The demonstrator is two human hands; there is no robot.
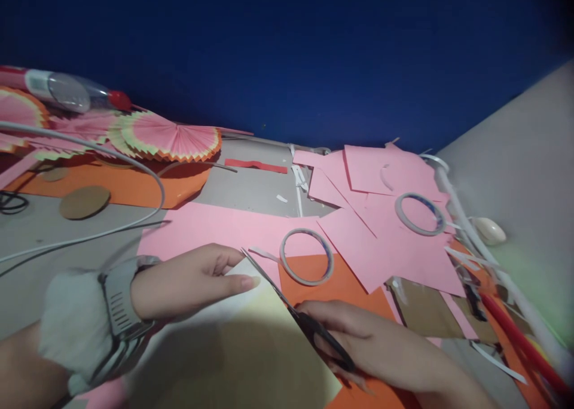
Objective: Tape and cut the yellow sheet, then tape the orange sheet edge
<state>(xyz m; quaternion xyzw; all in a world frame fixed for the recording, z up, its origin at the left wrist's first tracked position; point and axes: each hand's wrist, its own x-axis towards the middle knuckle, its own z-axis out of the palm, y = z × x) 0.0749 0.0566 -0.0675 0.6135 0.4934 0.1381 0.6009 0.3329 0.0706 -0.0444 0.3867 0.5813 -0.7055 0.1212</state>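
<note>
My left hand (197, 283) pinches the upper corner of a pale yellow sheet of paper (260, 337), its thumb flat on top. In my right hand (359, 337) is a pair of scissors (314, 331) with black handles. Their blades lie along the sheet's right edge and point up toward the left fingertips; whether they have cut into the paper I cannot tell. Just beyond the blades a roll of double-sided tape (307, 257) lies on pink and orange paper, its loose end stretching left. A grey watch (121, 301) and a fluffy band circle my left wrist.
Pink paper pieces (354, 217) are heaped at the right, with another tape roll (420, 214) on them. Pleated paper fans (170, 137), a plastic bottle (67, 91), a cardboard disc (84, 202) and a white cable (152, 176) lie left. A red strip (255, 165) sits near the blue wall.
</note>
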